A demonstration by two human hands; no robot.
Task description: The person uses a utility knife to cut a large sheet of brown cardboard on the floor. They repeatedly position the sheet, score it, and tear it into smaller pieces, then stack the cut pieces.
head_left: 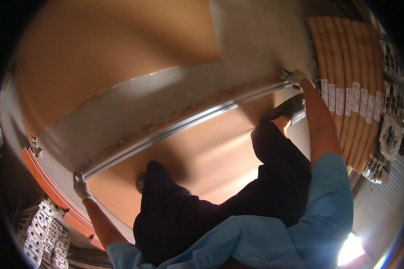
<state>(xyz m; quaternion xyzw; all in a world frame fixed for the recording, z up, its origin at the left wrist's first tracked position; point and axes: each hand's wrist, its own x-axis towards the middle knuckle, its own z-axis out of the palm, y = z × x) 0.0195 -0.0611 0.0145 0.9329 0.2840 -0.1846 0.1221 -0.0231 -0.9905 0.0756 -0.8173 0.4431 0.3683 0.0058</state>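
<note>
Two shoes near metal bar (right fingers around blue tool; left fingers, grip unclear)

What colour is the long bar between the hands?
The bar is silver, clearest in the head view.

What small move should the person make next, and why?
Perhaps press the left hand down on the metal bar: that hand is at its left end, the right hand holds a small blue tool near its right end, and the bar might slip on the brown sheet.

bar: glossy metal (streaked bright) | brown sheet: matt, paper-like
</note>
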